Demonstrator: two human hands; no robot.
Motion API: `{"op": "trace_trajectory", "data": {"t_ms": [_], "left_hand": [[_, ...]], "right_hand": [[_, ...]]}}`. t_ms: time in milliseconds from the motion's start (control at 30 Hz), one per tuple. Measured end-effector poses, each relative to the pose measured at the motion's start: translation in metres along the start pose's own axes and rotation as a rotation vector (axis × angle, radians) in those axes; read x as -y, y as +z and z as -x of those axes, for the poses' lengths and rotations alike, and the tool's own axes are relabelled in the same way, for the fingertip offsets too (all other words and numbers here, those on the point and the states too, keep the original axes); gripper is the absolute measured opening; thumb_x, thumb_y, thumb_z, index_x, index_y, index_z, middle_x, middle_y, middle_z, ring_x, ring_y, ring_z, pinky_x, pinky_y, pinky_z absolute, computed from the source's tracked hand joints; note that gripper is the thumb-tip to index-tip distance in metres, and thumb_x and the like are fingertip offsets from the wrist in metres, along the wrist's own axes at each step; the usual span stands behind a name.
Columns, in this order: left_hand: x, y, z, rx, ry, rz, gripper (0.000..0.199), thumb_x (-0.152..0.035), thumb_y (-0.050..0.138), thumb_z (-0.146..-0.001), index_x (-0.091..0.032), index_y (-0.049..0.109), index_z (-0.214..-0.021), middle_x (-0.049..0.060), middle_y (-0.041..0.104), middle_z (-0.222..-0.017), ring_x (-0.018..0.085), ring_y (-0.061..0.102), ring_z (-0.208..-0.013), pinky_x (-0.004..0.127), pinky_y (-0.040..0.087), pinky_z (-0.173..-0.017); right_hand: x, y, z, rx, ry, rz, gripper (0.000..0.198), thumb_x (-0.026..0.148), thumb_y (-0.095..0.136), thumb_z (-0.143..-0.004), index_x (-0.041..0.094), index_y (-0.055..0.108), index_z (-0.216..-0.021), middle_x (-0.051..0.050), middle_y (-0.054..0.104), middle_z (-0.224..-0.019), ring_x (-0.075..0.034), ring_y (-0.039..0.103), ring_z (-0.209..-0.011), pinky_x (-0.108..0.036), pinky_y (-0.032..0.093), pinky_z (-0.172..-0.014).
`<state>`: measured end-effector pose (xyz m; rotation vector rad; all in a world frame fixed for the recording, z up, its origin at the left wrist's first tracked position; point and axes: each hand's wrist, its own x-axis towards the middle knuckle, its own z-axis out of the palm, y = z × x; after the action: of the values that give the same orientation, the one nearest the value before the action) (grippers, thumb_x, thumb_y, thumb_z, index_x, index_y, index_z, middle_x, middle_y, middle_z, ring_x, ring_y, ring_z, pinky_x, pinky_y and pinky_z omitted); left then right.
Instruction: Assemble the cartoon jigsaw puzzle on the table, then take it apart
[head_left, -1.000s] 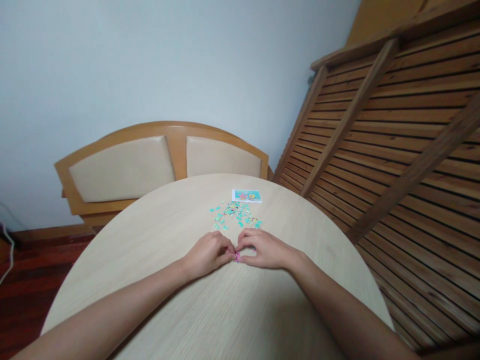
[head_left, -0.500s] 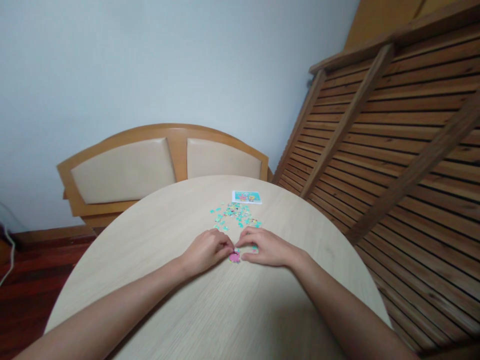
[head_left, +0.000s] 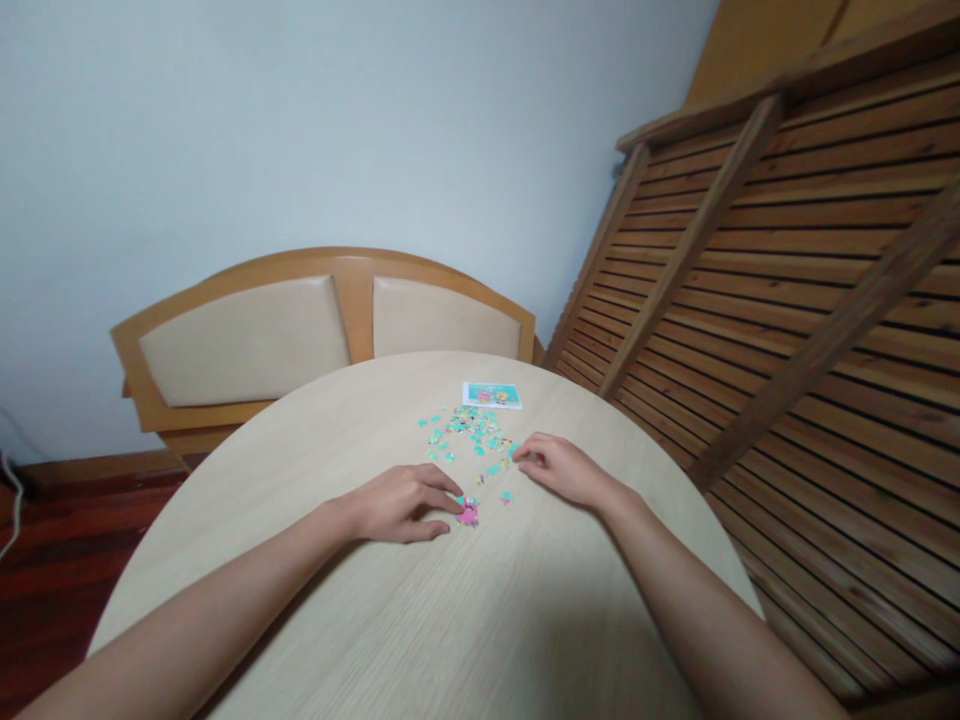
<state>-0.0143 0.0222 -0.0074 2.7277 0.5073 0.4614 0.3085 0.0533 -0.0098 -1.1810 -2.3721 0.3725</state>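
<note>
The right hand (head_left: 561, 467), its hold unclear, has moved from the near pink puzzle section (head_left: 469, 514) to the far loose puzzle pieces (head_left: 474, 425), joining seemingly paused, while the left hand (head_left: 405, 502), fingers spread, touches the section.

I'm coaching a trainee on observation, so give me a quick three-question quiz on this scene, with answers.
1. True or false: the left hand is nearer the pink piece than the right hand is.
2. Nearest the right hand: A) wooden slats, B) loose pieces, or C) cream panels?
3. Fill in: from the person, the printed card lies ____ the loose pieces.

Key: 1 true; 2 B; 3 beyond.
</note>
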Motion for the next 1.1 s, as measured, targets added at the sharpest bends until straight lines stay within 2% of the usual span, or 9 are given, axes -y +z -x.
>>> {"op": "trace_trajectory", "data": {"t_ms": [233, 367, 533, 767, 1000, 1100], "left_hand": [[-0.003, -0.002, -0.001, 0.003, 0.005, -0.03, 0.036, -0.034, 0.063, -0.091, -0.03, 0.068, -0.127, 0.007, 0.065, -0.129, 0.025, 0.062, -0.115, 0.036, 0.047, -0.103], [-0.004, -0.002, -0.002, -0.005, 0.007, -0.036, 0.035, -0.034, 0.063, -0.091, -0.03, 0.069, -0.125, 0.007, 0.066, -0.128, 0.025, 0.063, -0.114, 0.036, 0.048, -0.102], [-0.004, -0.001, -0.002, -0.009, 0.01, -0.045, 0.035, -0.034, 0.063, -0.091, -0.03, 0.069, -0.125, 0.007, 0.066, -0.127, 0.025, 0.064, -0.113, 0.035, 0.048, -0.101], [-0.004, 0.0, -0.001, 0.013, -0.014, -0.078, 0.034, -0.035, 0.061, -0.092, -0.029, 0.069, -0.125, 0.007, 0.065, -0.129, 0.024, 0.062, -0.115, 0.034, 0.047, -0.103], [-0.005, -0.001, -0.001, 0.022, -0.013, -0.11, 0.034, -0.032, 0.06, -0.091, -0.026, 0.069, -0.123, 0.008, 0.066, -0.128, 0.025, 0.063, -0.115, 0.035, 0.047, -0.103], [-0.004, -0.001, -0.002, 0.01, 0.003, -0.116, 0.033, -0.03, 0.061, -0.09, -0.025, 0.069, -0.122, 0.008, 0.066, -0.127, 0.024, 0.064, -0.113, 0.034, 0.048, -0.101]], "right_hand": [[0.003, 0.01, -0.001, -0.002, -0.099, 0.048, 0.028, 0.022, 0.058, -0.094, 0.021, 0.069, -0.12, -0.008, 0.067, -0.109, -0.021, 0.062, -0.102, -0.033, 0.047, -0.092], [0.011, 0.016, -0.003, 0.004, -0.098, 0.102, 0.024, 0.026, 0.058, -0.095, 0.021, 0.071, -0.115, -0.009, 0.066, -0.106, -0.021, 0.061, -0.103, -0.035, 0.046, -0.094], [0.03, 0.026, -0.006, -0.009, -0.132, 0.115, 0.026, 0.031, 0.06, -0.095, 0.023, 0.069, -0.119, -0.009, 0.066, -0.113, -0.023, 0.057, -0.11, -0.039, 0.043, -0.098], [0.047, 0.028, -0.008, 0.036, -0.175, 0.095, 0.016, 0.034, 0.064, -0.093, 0.025, 0.075, -0.101, -0.006, 0.066, -0.106, -0.023, 0.056, -0.107, -0.037, 0.043, -0.095], [0.049, 0.028, -0.007, 0.042, -0.165, 0.051, 0.004, 0.025, 0.07, -0.087, 0.022, 0.071, -0.087, -0.004, 0.068, -0.102, -0.022, 0.057, -0.103, -0.037, 0.041, -0.094], [0.048, 0.029, -0.007, 0.064, -0.134, 0.025, 0.004, 0.023, 0.071, -0.084, 0.021, 0.068, -0.084, -0.004, 0.068, -0.102, -0.022, 0.058, -0.103, -0.037, 0.041, -0.095]]}}
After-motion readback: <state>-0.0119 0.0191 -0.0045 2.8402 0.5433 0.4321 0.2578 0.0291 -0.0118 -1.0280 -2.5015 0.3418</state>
